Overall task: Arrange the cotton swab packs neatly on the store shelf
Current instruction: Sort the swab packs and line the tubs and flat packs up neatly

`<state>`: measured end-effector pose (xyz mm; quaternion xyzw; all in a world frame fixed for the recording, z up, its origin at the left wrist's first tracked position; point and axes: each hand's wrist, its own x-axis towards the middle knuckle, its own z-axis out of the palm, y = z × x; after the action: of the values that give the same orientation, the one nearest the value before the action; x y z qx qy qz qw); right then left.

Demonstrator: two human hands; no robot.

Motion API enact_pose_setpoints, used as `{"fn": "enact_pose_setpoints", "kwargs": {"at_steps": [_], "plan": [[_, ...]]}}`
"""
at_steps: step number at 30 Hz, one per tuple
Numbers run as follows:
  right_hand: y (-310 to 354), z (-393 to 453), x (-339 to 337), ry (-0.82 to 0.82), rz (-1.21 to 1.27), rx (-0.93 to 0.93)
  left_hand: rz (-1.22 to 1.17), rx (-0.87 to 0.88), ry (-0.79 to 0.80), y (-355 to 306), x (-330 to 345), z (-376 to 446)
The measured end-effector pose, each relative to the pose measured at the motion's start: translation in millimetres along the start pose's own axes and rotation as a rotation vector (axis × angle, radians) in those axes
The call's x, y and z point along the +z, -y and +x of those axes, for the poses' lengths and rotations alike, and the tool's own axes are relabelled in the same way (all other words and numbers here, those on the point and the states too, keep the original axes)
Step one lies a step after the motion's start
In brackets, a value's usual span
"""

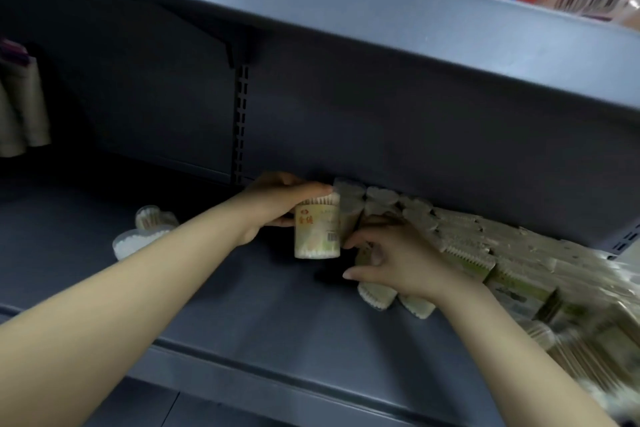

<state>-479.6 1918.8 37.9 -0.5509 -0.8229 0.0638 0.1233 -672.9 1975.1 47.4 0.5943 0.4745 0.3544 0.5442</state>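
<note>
The swab tub [317, 230], gripped in my left hand [277, 204] mid-frame on the shelf [242, 305], joins a partial row [381, 204]; my right hand [398, 263] rests loosely there, two tubs [145, 232] left waiting.

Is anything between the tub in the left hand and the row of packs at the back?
Nothing visible. The left hand holds the tub right beside the back row; the right hand rests on packs nearer the front.

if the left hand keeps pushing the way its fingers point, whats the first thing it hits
Probably the row of cotton swab packs at the shelf back: the left hand points right, holding a labelled swab tub right beside them. Depth is unclear.
</note>
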Motion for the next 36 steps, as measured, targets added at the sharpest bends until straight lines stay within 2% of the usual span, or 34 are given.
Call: {"fn": "enact_pose_setpoints", "kwargs": {"at_steps": [6, 20, 26, 36], "plan": [[-7, -2, 3, -0.110, -0.028, -0.061, -0.038, 0.001, 0.017, 1, 11, -4], [-18, -2, 3, -0.100, 0.005, -0.011, -0.024, 0.039, -0.003, 3, 13, -2], [-28, -6, -3, -0.146, 0.077, 0.051, 0.212, 0.142, -0.103, 13, 17, 3], [-42, -5, 6, -0.136, -0.070, 0.189, 0.395, 0.314, 0.044, 30, 39, 6]]}}
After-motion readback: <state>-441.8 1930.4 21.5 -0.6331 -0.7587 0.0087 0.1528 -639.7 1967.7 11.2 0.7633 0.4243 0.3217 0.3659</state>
